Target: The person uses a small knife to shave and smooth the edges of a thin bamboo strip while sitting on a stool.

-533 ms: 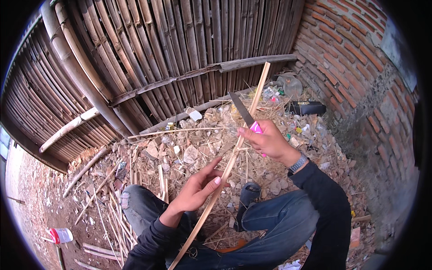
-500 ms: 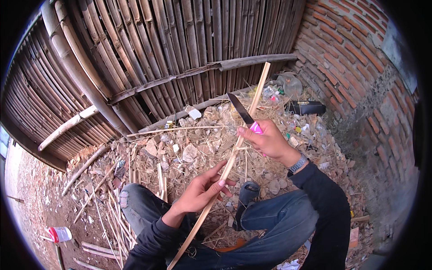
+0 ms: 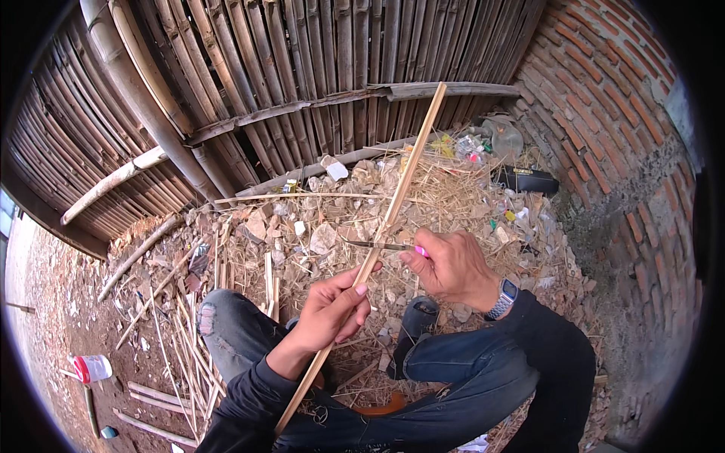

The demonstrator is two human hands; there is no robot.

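A long pale bamboo strip (image 3: 414, 166) runs slantwise from my lap up toward the fence. My left hand (image 3: 330, 315) is closed round its lower middle, thumb on top. In my right hand (image 3: 455, 272) is a knife (image 3: 377, 245) with a pink handle, mostly hidden by my fingers. Its blade lies across the strip just above my left hand, edge-on to view and pointing left. Near the blade, a small raised bit shows on the strip. How deep the blade sits in the bamboo I cannot tell.
Ahead stands a bamboo fence (image 3: 317, 60); a brick wall (image 3: 604, 113) rises at right. Stones and straw cover the ground. Cut strips (image 3: 192, 362) lie by my left knee. A red-lidded tub (image 3: 92, 368) is far left, a black box (image 3: 526, 180) near the wall.
The knife has come down along the strip toward my left hand and turned from pointing up to lying crosswise. My left hand still grips the strip. The view has shifted slightly.
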